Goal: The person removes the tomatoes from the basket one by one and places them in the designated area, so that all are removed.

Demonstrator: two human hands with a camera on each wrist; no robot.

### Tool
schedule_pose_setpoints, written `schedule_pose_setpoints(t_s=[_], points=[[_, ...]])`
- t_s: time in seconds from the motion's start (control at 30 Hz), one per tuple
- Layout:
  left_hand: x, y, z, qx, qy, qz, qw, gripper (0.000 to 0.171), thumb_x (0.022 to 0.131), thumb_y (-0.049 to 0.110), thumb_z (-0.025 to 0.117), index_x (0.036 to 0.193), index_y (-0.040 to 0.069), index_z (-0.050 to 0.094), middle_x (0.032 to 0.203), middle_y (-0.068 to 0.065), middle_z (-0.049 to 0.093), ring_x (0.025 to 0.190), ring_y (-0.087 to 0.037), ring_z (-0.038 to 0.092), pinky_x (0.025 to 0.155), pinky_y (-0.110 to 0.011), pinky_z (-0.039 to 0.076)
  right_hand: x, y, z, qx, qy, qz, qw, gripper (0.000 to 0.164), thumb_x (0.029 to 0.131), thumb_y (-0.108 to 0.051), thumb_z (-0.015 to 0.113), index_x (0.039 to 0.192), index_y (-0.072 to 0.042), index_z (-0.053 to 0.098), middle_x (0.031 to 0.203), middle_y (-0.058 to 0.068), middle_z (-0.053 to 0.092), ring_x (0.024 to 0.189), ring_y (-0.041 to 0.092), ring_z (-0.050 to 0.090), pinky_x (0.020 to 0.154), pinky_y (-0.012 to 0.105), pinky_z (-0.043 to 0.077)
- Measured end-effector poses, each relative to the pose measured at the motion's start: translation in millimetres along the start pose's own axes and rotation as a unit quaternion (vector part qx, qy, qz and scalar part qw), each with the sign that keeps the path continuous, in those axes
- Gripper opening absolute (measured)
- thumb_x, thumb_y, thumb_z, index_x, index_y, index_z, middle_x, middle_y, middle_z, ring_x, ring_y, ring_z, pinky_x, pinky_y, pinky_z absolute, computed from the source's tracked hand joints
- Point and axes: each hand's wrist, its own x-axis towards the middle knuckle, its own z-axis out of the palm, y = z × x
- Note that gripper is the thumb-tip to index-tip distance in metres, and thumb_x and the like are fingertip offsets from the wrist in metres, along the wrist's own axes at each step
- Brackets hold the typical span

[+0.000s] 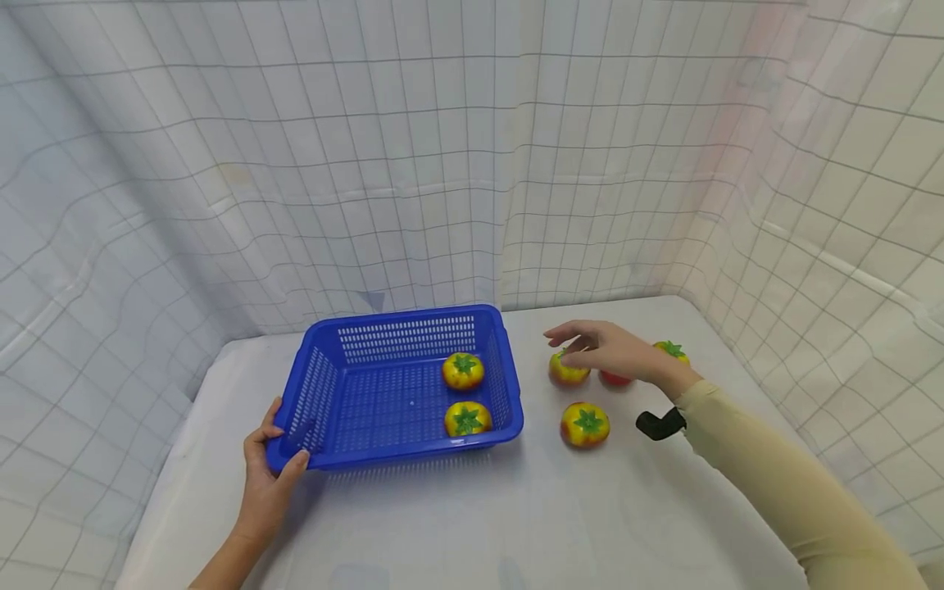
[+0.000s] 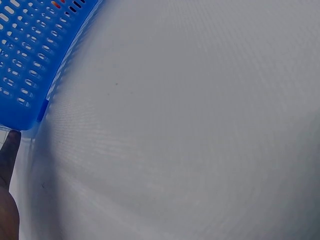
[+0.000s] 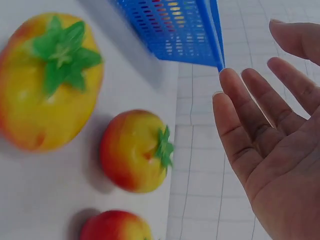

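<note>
My left hand [image 1: 269, 479] grips the near left corner of a blue plastic basket [image 1: 391, 457], with the thumb on its near rim. In the left wrist view the thumb [image 2: 11, 150] touches the basket's [image 2: 30, 60] corner. Two yellow-and-red tomato-like fruits, one far [image 1: 463, 371] and one near [image 1: 468, 419], lie at the basket's right end. My right hand [image 1: 619, 351], fingers loosely extended and holding nothing, hovers above a similar fruit [image 1: 568, 373] right of the basket. In the right wrist view the palm [image 3: 285, 165] stands apart from the fruit [image 3: 135, 151].
Nearer on the white table [image 1: 413, 533] lies another fruit [image 1: 585, 425]. A redder fruit [image 1: 616, 379] is partly hidden under the right hand, and one more [image 1: 672, 351] sits behind the wrist. A dark band [image 1: 661, 424] hangs at the sleeve. Grid-patterned curtains [image 1: 442, 164] surround the table.
</note>
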Motion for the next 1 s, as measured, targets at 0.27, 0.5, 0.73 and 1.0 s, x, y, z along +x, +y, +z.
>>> schedule_pose_setpoints(t_s=[0.27,0.5,0.73,1.0], points=[[1.4,1.4,0.9,-0.005,0.001,-0.006,1.0000,0.044,0.099,-0.005,0.053,0.126,0.019,0.027,0.171,0.003,0.009,0.152,-0.024,0.016,0.103,-0.008,0.033,36,-24,16,-0.020,-0.019,-0.003,1.000,0.047,0.096,-0.037,0.070,0.141,-0.028,0.058,0.134,-0.003,0.062,0.115,0.018,0.063,0.097,0.044,0.052],[0.9,1.9,1.4,-0.017,0.007,-0.010,0.9998,0.044,0.099,-0.005,0.053,0.124,0.020,0.027,0.171,0.003,0.009,0.152,-0.024,0.017,0.102,-0.008,0.034,63,-40,28,-0.020,-0.043,-0.029,0.998,0.051,0.096,-0.033,0.071,0.144,-0.020,0.057,0.142,0.007,0.059,0.121,0.020,0.059,0.101,0.044,0.050],[0.7,1.8,2.5,-0.024,0.010,-0.010,0.9996,0.043,0.099,-0.006,0.052,0.123,0.019,0.028,0.171,0.002,0.009,0.151,-0.024,0.019,0.101,-0.007,0.036,79,-49,35,-0.026,-0.054,-0.042,0.997,0.049,0.095,-0.032,0.072,0.141,-0.024,0.058,0.136,-0.002,0.060,0.120,0.018,0.059,0.100,0.041,0.050],[0.8,2.6,1.9,-0.024,0.008,-0.010,0.9996,0.043,0.099,-0.006,0.053,0.124,0.019,0.028,0.171,-0.001,0.007,0.152,-0.027,0.017,0.101,-0.007,0.036,98,-55,41,-0.058,-0.063,-0.040,0.995,0.052,0.095,-0.032,0.071,0.144,-0.024,0.057,0.136,-0.003,0.061,0.118,0.016,0.060,0.096,0.040,0.053]])
